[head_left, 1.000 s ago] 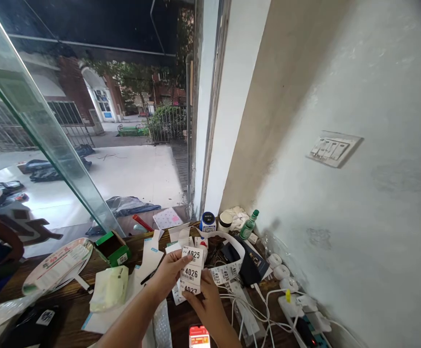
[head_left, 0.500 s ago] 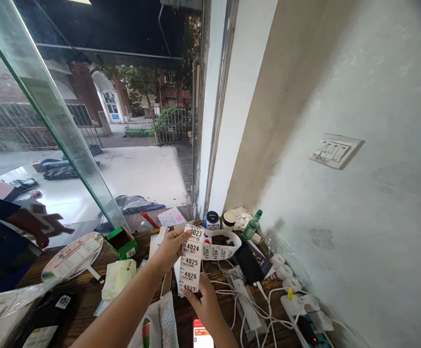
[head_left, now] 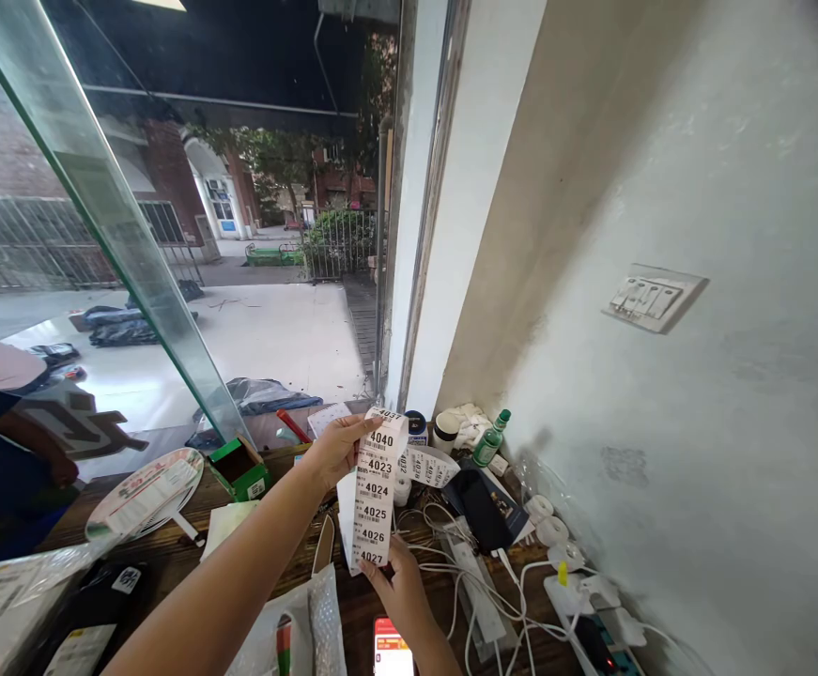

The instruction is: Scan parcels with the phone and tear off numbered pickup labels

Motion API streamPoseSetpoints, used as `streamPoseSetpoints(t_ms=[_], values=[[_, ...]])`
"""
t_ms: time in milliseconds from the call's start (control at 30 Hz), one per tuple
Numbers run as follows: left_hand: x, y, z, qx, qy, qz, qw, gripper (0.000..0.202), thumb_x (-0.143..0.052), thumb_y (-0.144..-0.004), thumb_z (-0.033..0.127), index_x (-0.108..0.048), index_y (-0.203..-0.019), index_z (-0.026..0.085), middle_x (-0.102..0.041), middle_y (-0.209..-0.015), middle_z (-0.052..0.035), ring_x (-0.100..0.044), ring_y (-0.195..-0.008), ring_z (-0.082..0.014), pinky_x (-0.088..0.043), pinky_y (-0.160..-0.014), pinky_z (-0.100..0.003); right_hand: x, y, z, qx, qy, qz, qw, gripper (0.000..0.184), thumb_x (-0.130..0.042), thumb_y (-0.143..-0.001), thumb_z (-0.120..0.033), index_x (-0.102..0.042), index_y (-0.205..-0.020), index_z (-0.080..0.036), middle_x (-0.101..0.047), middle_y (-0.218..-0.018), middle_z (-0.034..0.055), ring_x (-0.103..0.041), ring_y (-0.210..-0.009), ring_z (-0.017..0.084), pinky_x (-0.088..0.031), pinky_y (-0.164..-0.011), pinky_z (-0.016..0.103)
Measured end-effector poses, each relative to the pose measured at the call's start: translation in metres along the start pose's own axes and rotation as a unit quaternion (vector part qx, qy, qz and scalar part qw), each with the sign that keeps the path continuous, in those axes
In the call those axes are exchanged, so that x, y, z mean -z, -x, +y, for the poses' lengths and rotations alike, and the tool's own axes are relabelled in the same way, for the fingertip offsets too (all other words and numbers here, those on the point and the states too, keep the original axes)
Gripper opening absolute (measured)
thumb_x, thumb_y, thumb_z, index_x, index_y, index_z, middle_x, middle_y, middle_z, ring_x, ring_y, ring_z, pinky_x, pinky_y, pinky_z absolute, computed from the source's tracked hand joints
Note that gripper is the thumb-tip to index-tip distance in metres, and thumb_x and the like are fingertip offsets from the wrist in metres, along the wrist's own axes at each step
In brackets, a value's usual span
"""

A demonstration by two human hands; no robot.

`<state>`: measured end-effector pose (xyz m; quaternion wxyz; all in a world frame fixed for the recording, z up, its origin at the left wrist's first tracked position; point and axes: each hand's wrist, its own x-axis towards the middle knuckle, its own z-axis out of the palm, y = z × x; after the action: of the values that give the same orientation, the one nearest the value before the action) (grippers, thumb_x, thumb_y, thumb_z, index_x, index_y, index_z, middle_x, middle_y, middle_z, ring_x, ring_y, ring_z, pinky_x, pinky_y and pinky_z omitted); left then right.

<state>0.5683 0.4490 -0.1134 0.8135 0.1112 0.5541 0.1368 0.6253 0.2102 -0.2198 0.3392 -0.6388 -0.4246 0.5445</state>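
Observation:
A long strip of white numbered labels point(head_left: 375, 490) hangs upright between my two hands, with numbers such as 4040, 4023 and 4027 facing me. My left hand point(head_left: 338, 449) pinches its left edge near the top, thumb over the paper. Lower down, my right hand point(head_left: 395, 571) grips the bottom end between thumb and fingers. From the top the strip bends back, and a loose curl with further numbers shows to the right. A lit phone point(head_left: 393, 648) lies just below my right hand.
On the wooden table stand a green box point(head_left: 239, 467), a green bottle point(head_left: 491, 439) and two round jars. A dark phone point(head_left: 483, 507), white cables and a power strip point(head_left: 479, 587) crowd the right. Wrapped parcels point(head_left: 18, 601) lie left. Beyond the glass is a person point(head_left: 0, 460).
My left hand has slid up and further along the strip, so labels above 4023 now show. My right hand stays at the bottom end. The person outside has shifted slightly left.

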Motion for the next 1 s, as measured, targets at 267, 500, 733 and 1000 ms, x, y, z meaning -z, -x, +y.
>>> streamPoseSetpoints(t_ms=[267, 500, 733, 1000], values=[[-0.011, -0.002, 0.021, -0.023, 0.01, 0.004, 1.0, 0.009, -0.061, -0.08, 0.014, -0.058, -0.08, 0.005, -0.064, -0.07, -0.0074, -0.061, -0.057, -0.0139, -0.052, -0.054, -0.024, -0.006, 0.004, 0.022, -0.052, 0.007, 0.0, 0.999, 0.031, -0.054, -0.084, -0.038, -0.066, -0.1, -0.014, -0.061, -0.102, 0.0126, -0.056, -0.098, 0.023, -0.043, -0.087, 0.037], [-0.014, -0.002, 0.031, -0.053, 0.009, 0.021, 0.998, 0.012, -0.061, -0.08, 0.018, -0.059, -0.08, 0.006, -0.064, -0.072, -0.0072, -0.062, -0.061, -0.0129, -0.052, -0.056, -0.022, -0.013, 0.008, 0.046, -0.103, 0.008, 0.011, 0.995, 0.034, -0.054, -0.082, -0.038, -0.067, -0.099, -0.012, -0.062, -0.103, 0.0143, -0.055, -0.1, 0.025, -0.041, -0.09, 0.037], [-0.021, 0.004, 0.043, -0.078, 0.012, 0.022, 0.997, 0.011, -0.062, -0.08, 0.017, -0.059, -0.078, 0.007, -0.064, -0.073, -0.0064, -0.061, -0.059, -0.0109, -0.051, -0.054, -0.02, -0.017, 0.009, 0.068, -0.151, 0.006, 0.006, 0.988, 0.032, -0.056, -0.078, -0.034, -0.068, -0.097, -0.012, -0.063, -0.101, 0.0137, -0.057, -0.096, 0.025, -0.042, -0.086, 0.034], [-0.023, 0.009, 0.051, -0.104, 0.014, 0.014, 0.994, 0.012, -0.059, -0.082, 0.017, -0.06, -0.077, 0.006, -0.064, -0.071, -0.0077, -0.06, -0.057, -0.0119, -0.052, -0.053, -0.022, -0.017, 0.012, 0.08, -0.217, 0.014, -0.024, 0.976, 0.031, -0.057, -0.071, -0.017, -0.066, -0.099, -0.009, -0.065, -0.1, 0.0119, -0.061, -0.093, 0.022, -0.046, -0.082, 0.029]])
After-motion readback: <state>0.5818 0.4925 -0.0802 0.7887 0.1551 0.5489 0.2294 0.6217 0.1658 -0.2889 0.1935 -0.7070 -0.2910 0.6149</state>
